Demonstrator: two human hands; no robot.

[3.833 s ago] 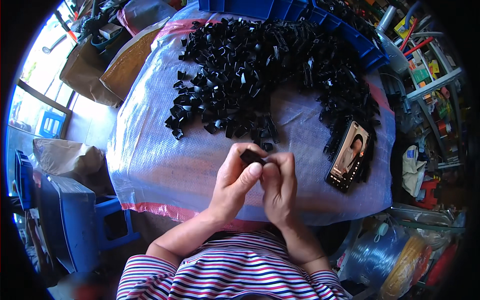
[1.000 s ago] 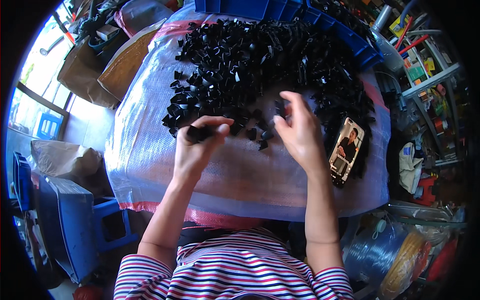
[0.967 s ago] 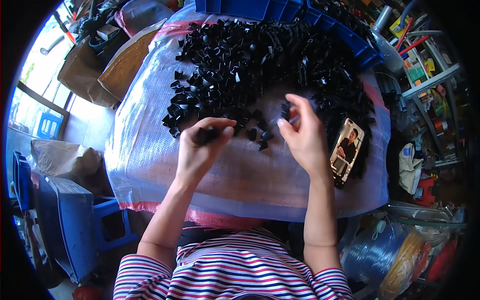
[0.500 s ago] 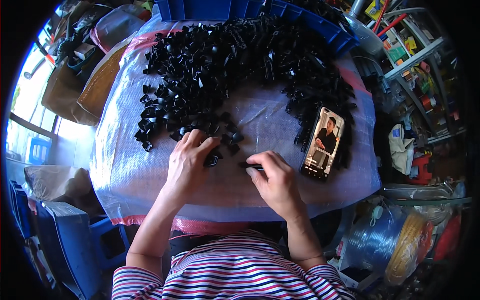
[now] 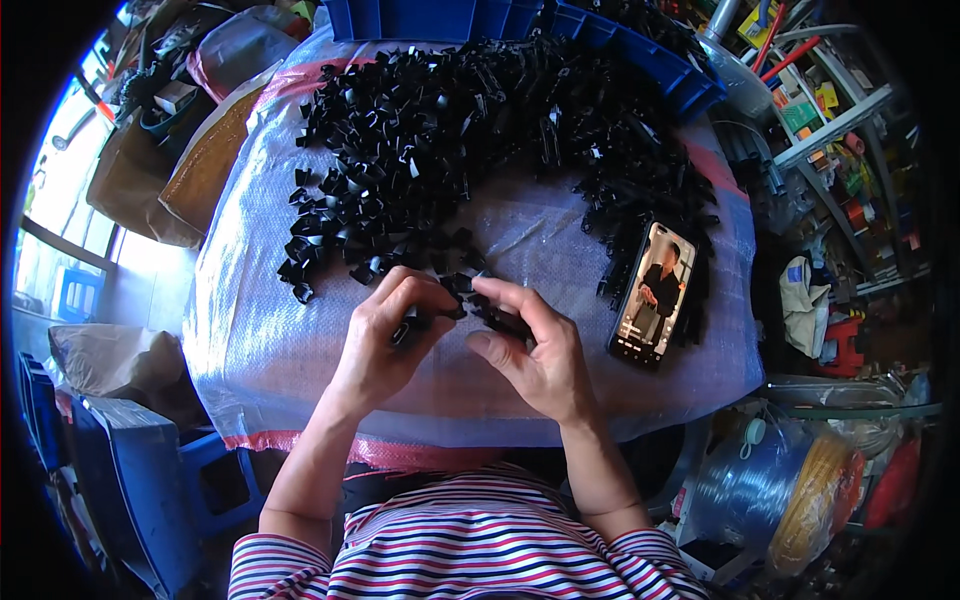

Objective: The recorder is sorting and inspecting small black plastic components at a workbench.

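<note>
My left hand (image 5: pixel 388 335) is curled round a small black plastic piece (image 5: pixel 407 328), part of which shows under the fingers. Facing it, my right hand (image 5: pixel 540 350) has a dark, narrow black plastic part (image 5: pixel 508 322) between thumb and fingers. The fingertips of both hands come close together, with more black bits between them that I cannot separate clearly. Just beyond lies a big heap of small, angular black pieces (image 5: pixel 385 160). Longer, thinner black parts (image 5: pixel 640 170) are heaped toward the right. Everything rests on a white woven plastic sack (image 5: pixel 250 340).
A phone (image 5: pixel 655 290) playing a video leans on the black parts at right. Blue plastic crates (image 5: pixel 440 20) stand along the far edge. At lower left is another blue crate (image 5: pixel 140 480); lower right, a wrapped spool (image 5: pixel 750 475). A cluttered rack (image 5: pixel 835 125) stands at far right.
My left hand has lifted from the small pieces near the heap and turned inward with one. My right hand has moved slightly left and its fingers have extended toward the left hand.
</note>
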